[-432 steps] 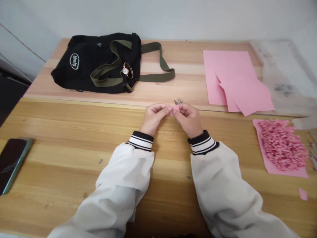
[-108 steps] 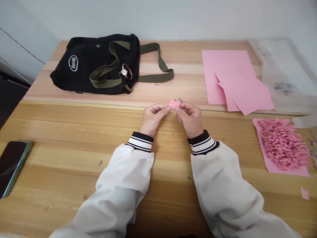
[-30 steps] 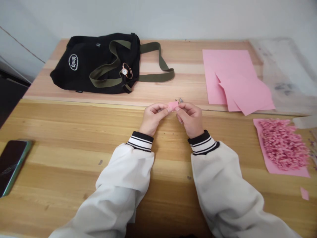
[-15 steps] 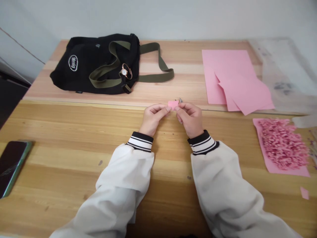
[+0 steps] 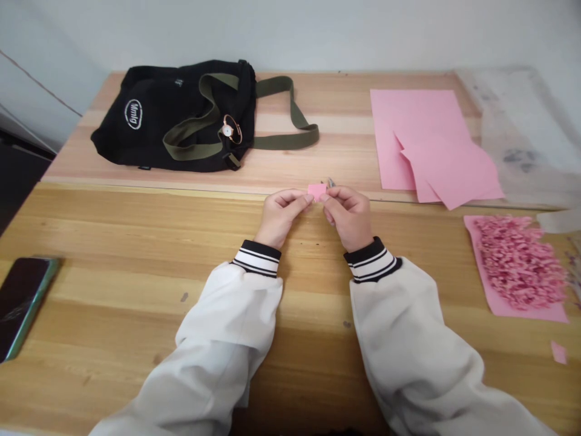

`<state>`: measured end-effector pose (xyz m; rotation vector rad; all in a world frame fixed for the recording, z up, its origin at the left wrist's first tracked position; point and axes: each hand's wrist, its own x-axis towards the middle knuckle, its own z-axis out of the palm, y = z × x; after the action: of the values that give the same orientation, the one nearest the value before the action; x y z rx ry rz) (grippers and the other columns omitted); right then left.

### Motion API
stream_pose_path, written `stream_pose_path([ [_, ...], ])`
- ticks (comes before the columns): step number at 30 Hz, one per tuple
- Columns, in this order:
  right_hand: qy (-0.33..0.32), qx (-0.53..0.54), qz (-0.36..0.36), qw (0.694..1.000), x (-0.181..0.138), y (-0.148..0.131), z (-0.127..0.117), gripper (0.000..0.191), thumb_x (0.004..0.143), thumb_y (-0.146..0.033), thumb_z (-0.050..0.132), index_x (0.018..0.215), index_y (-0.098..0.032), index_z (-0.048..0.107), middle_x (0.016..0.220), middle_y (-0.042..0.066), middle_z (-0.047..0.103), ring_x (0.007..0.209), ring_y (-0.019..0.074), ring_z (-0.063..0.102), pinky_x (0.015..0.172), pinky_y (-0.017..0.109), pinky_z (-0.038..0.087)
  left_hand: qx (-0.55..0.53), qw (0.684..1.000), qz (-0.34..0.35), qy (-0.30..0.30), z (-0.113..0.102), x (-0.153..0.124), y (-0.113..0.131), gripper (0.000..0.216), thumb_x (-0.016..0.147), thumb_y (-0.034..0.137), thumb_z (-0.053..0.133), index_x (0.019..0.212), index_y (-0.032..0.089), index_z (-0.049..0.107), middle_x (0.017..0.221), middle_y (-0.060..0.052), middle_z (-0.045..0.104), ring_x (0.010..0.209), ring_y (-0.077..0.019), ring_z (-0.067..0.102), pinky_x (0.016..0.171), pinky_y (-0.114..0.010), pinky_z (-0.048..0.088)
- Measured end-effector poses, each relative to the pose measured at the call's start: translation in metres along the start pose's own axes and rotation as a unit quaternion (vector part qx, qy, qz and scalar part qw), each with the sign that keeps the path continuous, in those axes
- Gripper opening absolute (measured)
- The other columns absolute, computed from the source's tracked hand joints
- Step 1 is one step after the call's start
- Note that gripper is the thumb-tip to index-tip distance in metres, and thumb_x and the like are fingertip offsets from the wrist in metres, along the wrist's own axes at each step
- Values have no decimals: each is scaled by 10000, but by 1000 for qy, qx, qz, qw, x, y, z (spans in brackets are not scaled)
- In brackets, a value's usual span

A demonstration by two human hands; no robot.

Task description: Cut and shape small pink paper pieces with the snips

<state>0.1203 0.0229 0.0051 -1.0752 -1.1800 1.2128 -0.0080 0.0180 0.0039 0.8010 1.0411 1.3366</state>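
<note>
A small pink piece of paper (image 5: 316,191) is stretched between my two hands, above the middle of the table. My left hand (image 5: 280,217) pinches its left edge between thumb and fingers. On the other side, my right hand (image 5: 348,213) pinches the right edge, thumb toward me. A small grey metal tip (image 5: 331,181) sticks out just behind the right fingers; most of it is hidden, so I cannot tell whether the hand holds it.
Several pink paper sheets (image 5: 436,145) lie at the back right. Nearer me, a heap of thin pink paper pieces (image 5: 520,263) rests on pink paper, with a small scrap (image 5: 558,352) below. A black bag (image 5: 181,121) carrying a watch (image 5: 231,129) lies back left; a phone (image 5: 22,303) lies left.
</note>
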Motion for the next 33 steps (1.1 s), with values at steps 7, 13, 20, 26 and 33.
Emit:
stream_pose_path([
  [7,2,-13,-1,1000,0,0,0,328,690,-472,717,644,-192,554,421,-88,430,379,39,323,385,229,253,-2,1000,2,-1,0,-1,1,243,506,307,859,576,160,678,583,14,631,600,-86,552,691,-258,452],
  [13,-4,-1,-8,1000,1,1,0,313,674,-461,723,652,-193,564,437,-86,441,398,47,351,402,239,299,-10,1000,4,-16,-1,-1,1,260,505,315,867,578,154,677,604,17,639,616,-80,558,703,-251,451],
  [20,-25,20,6,999,0,-1,-1,294,683,-436,720,658,-185,568,397,-92,432,359,39,344,373,220,263,-14,1000,-3,-22,-2,0,1,297,462,330,881,568,147,672,599,24,648,608,-68,568,695,-227,459],
  [26,-34,21,-8,999,0,-1,-2,275,701,-423,704,652,-181,582,399,-84,444,362,44,360,375,216,261,-23,999,-7,-24,-2,0,0,297,456,310,886,571,139,674,609,18,655,620,-67,574,690,-221,451],
  [33,-38,17,-7,999,0,-2,-2,273,696,-418,709,653,-179,584,406,-82,447,364,43,357,377,215,262,-25,999,-9,-27,-2,0,0,310,421,291,894,562,146,660,624,25,658,627,-74,574,681,-229,450],
])
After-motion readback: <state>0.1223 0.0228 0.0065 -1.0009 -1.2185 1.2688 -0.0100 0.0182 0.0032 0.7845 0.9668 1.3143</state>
